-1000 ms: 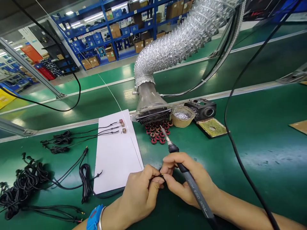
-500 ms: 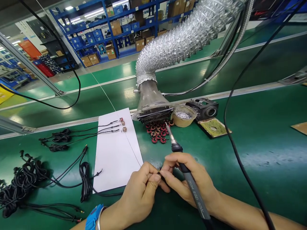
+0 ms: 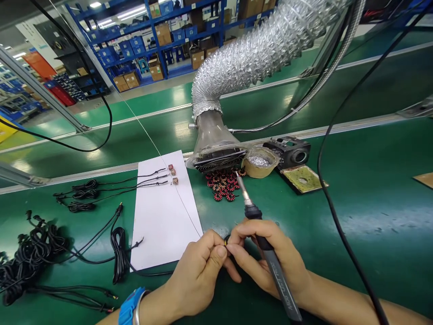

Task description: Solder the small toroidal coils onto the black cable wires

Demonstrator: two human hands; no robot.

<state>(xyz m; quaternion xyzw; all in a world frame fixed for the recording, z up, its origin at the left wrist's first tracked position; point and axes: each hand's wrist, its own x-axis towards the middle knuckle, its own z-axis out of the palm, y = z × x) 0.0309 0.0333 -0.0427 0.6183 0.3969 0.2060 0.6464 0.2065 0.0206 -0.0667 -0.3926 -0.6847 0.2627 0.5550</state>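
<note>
My left hand is closed, thumb and forefinger pinching the end of a black cable, where a small yellow wire shows. My right hand holds a soldering iron between fingers and palm, its tip pointing away from me toward the ring coils. The right thumb and forefinger also meet at the yellow wire, touching it. A thin strand of solder wire runs down across the white paper to behind my left hand. Just what lies between the fingertips is partly hidden.
Several red-and-black ring coils lie under the fume hood. Beside it are a tub of metal shavings, an iron stand and a yellow sponge. Bundled black cables lie left; a hanging cord crosses the right.
The right fingers have shifted slightly and the soldering iron has moved a little to the right. More of the yellow wire shows between the fingertips. The left hand stays nearly still.
</note>
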